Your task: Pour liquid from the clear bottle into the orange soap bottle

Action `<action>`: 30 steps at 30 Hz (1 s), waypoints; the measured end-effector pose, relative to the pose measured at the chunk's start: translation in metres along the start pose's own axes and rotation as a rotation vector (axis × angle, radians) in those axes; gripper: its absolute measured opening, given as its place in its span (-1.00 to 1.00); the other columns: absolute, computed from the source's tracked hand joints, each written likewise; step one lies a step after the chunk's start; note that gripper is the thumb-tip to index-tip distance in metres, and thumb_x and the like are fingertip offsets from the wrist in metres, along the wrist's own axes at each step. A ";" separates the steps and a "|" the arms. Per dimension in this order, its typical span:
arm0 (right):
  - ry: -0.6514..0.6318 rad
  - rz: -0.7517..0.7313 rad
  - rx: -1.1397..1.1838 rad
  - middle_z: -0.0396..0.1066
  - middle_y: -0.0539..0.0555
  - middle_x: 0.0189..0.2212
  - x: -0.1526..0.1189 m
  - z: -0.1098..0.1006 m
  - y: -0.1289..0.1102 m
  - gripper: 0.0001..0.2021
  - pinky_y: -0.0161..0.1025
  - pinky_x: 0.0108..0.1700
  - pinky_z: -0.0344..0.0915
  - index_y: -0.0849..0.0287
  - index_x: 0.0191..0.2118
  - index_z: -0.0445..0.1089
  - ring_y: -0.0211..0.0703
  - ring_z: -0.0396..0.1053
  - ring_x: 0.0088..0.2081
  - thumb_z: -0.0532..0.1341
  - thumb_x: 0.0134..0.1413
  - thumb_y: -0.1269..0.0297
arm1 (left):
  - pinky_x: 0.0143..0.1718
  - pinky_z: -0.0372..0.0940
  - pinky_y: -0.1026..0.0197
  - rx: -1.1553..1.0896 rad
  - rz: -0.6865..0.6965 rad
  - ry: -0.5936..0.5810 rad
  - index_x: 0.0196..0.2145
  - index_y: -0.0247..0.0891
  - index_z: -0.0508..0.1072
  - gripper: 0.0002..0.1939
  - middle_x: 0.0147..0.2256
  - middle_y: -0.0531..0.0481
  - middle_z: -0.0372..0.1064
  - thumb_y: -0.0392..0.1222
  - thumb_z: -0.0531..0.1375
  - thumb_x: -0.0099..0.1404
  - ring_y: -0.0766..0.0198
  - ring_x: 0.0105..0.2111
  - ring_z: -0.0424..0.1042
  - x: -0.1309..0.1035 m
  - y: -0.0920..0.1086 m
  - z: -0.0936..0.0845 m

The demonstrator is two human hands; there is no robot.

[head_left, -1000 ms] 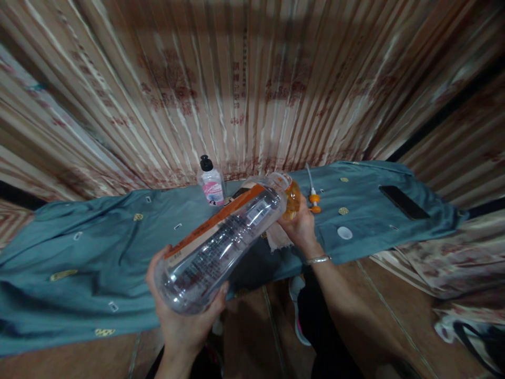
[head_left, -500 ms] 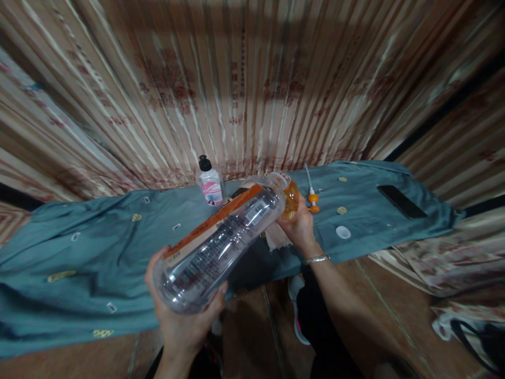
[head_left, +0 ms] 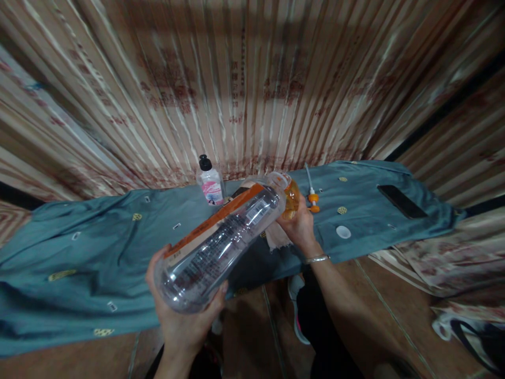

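My left hand (head_left: 179,318) is wrapped round the base of a large clear plastic bottle (head_left: 221,247) with an orange and cream label. The bottle is tilted, its base towards me and its neck pointing away to the right. My right hand (head_left: 300,226), with a silver bangle at the wrist, grips a smaller bottle (head_left: 291,202) of amber liquid. The big bottle's shoulder overlaps the mouth of the small one, so I cannot tell how the two openings meet. Just right of that hand lies an orange pump head (head_left: 313,201) with a thin clear tube.
A pink-labelled bottle with a black cap (head_left: 211,184) stands at the back of the teal cloth (head_left: 94,237). A white round cap (head_left: 343,232) and a black phone (head_left: 401,201) lie to the right. Beneath the bottles is a pale frayed cloth (head_left: 277,238). Patterned curtains (head_left: 252,79) hang behind.
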State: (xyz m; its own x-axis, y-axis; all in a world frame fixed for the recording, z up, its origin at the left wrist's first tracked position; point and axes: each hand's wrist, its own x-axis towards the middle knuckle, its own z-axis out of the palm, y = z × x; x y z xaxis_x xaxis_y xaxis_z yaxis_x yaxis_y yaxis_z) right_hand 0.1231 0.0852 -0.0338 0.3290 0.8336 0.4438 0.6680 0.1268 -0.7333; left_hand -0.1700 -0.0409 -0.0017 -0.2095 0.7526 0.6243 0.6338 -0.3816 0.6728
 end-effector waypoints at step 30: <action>0.025 -0.019 -0.008 0.66 0.31 0.03 -0.001 0.003 0.002 -0.21 0.09 0.03 0.62 0.21 0.29 0.34 0.25 0.66 0.01 0.50 -0.03 0.02 | 0.25 0.43 -0.05 -0.064 -0.110 0.048 0.30 -0.16 0.31 0.07 0.22 -0.22 0.32 -0.02 0.62 -0.12 -0.06 0.19 0.46 0.002 0.005 0.000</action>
State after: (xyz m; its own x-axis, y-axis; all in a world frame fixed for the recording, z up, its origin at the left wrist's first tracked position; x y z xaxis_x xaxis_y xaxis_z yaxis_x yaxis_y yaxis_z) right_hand 0.1222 0.0863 -0.0372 0.3330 0.8172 0.4703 0.6796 0.1378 -0.7205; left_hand -0.1674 -0.0413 0.0024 -0.3116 0.7655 0.5630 0.5566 -0.3331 0.7611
